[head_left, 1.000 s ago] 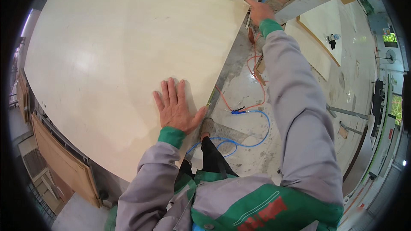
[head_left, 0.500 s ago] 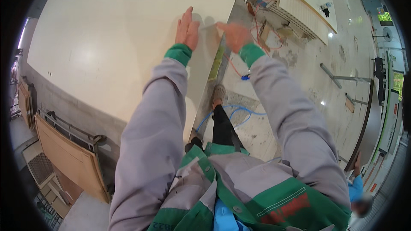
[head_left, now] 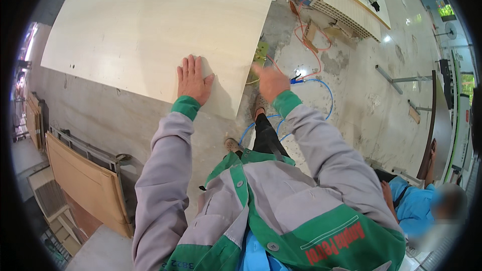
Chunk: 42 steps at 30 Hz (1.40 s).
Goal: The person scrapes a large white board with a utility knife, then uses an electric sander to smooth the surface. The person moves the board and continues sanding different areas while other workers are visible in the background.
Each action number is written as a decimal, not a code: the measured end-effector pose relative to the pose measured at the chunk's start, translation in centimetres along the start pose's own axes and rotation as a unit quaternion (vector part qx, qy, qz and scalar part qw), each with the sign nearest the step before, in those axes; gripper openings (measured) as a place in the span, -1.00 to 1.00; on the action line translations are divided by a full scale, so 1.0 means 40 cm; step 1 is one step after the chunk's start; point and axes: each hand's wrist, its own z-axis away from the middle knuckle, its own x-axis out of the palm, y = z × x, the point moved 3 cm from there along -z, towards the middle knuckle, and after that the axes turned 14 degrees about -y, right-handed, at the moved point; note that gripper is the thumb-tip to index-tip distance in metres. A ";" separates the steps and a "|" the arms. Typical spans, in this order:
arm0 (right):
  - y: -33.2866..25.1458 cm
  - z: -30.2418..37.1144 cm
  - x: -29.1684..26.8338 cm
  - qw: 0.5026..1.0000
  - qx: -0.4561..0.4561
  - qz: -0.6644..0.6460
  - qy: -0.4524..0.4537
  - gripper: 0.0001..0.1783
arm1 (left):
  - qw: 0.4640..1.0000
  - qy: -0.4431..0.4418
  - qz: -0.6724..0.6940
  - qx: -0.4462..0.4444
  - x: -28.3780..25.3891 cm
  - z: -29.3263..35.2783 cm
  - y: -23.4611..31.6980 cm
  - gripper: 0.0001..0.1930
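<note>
A large pale wooden panel (head_left: 150,30) fills the upper left of the view. My left hand (head_left: 193,79) lies flat on it near its lower right corner, fingers spread. My right hand (head_left: 271,81) hovers just beyond the panel's right edge, fingers apart and blurred, with nothing in it. Both arms wear grey sleeves with green cuffs.
A blue hose (head_left: 321,88) and orange cable (head_left: 306,35) trail across the stained concrete floor. A slatted board and white panel (head_left: 351,0) lie at the upper right. Brown boards (head_left: 85,180) lean on a rack at the lower left. A person in blue (head_left: 416,206) is at the lower right.
The view has shifted so the panel's near corner now lies under my left hand. My right hand has come away from the panel edge and moved rightward.
</note>
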 end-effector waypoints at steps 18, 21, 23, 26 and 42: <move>0.810 -0.419 -0.417 0.932 0.087 -0.314 0.160 -0.55 | 0.990 -0.001 -0.061 0.126 -0.203 -0.961 0.473 -0.17; 0.872 -0.702 -0.648 0.954 0.070 -0.243 0.163 -0.60 | 0.989 -0.002 -0.054 0.135 -0.217 -0.982 0.472 -0.28; 0.881 -0.873 -0.772 0.962 -0.002 -0.181 0.204 -0.59 | 0.988 -0.003 -0.056 0.141 -0.217 -0.984 0.466 -0.36; 0.910 -1.096 -0.893 0.972 -0.029 -0.117 0.200 -0.59 | 0.986 0.014 -0.061 0.156 -0.213 -0.992 0.457 -0.44; 0.797 -1.053 -0.781 0.990 -0.069 -0.017 0.120 -0.40 | 0.954 0.140 0.228 0.137 -0.209 -0.994 0.413 -0.31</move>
